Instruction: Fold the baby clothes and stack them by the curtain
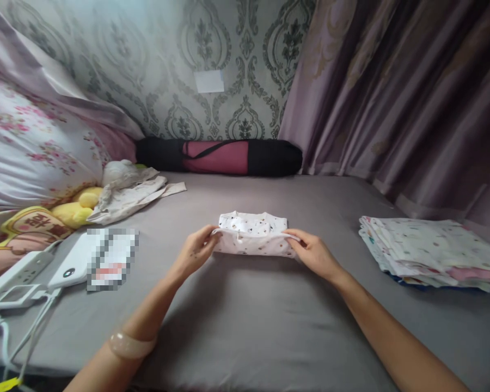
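Note:
A small white garment [255, 245] with scattered dark and brown spots is in the middle of the grey-covered bed, partly folded, its neckline at the far side. My left hand [198, 247] pinches the left end of its raised near edge between thumb and fingers. At the right end of the same edge, my right hand [310, 250] has a similar pinch. The edge is stretched between both hands, slightly above the bed. A pale bangle [133, 346] circles my left wrist.
Folded patterned cloths [428, 250] are stacked at right. On the left lie a crumpled beige garment [134, 196], yellow plush toys [71, 212], a white device [71, 267] and a power strip [20, 272] with cables. A black and maroon long bag [216, 157] rests against the wall.

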### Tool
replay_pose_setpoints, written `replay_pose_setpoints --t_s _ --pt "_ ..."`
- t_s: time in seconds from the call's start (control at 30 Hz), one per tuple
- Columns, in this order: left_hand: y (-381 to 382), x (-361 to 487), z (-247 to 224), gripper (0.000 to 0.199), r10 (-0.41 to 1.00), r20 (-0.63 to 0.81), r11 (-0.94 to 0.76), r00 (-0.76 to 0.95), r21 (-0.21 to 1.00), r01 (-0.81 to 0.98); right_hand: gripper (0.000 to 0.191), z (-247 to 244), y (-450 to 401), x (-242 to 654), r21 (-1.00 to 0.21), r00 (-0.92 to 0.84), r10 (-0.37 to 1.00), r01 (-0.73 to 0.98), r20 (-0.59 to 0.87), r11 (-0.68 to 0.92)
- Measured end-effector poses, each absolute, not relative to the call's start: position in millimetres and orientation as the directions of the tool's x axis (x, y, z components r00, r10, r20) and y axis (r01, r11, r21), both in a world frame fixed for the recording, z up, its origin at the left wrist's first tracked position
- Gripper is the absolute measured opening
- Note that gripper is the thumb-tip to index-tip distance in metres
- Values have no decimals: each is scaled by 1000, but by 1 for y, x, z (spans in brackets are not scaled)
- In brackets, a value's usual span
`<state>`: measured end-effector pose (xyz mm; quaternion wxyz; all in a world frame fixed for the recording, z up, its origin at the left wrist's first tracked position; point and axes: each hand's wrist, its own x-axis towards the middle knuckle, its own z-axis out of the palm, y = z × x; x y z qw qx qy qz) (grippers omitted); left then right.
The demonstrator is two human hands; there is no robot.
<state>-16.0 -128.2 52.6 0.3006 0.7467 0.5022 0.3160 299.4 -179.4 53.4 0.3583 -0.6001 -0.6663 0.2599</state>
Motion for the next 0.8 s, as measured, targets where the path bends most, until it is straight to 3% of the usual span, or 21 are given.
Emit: replay_pose_setpoints --t_s 0.23,0.5,0.8 --pt "-80 22 33 24 972 203 -229 119 697 680 29 34 -127 288 -679 140 966 733 218 48" --pt "-40 36 6 21 962 253 -231 104 544 807 30 23 -92 285 -421 222 963 896 154 -139" --pt "-32 42 3 26 983 181 -114 42 405 907 30 16 -80 285 -305 273 956 924 107 -230"
